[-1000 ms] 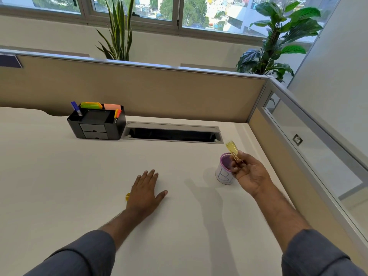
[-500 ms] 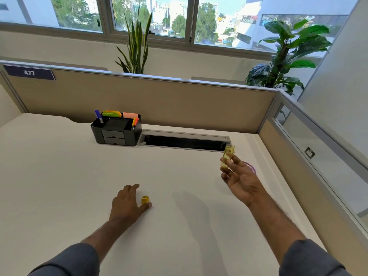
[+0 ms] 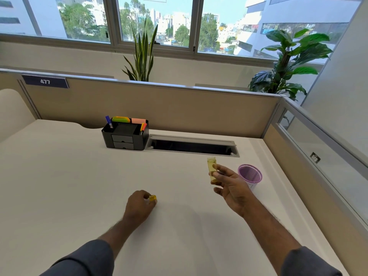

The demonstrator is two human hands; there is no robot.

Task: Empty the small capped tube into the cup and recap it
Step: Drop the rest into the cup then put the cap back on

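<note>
My right hand (image 3: 231, 186) holds a small yellow transparent tube (image 3: 211, 169) upright, its open mouth at the top, above the white desk. The purple mesh cup (image 3: 250, 174) stands on the desk just right of that hand, apart from the tube. My left hand (image 3: 139, 206) rests on the desk to the left, and its fingertips pinch the small yellow cap (image 3: 152, 198). The tube's inside looks yellow; I cannot tell whether anything is in it.
A black desk organiser (image 3: 125, 135) with pens and sticky notes stands at the back. Beside it lies an open cable slot (image 3: 192, 147) in the white desk (image 3: 69, 186). Tan partition walls close the back and right side.
My right hand drew the tube away from the cup, to its left, and turned it upright. My left hand went from lying flat to pinching the yellow cap. The camera tilted up.
</note>
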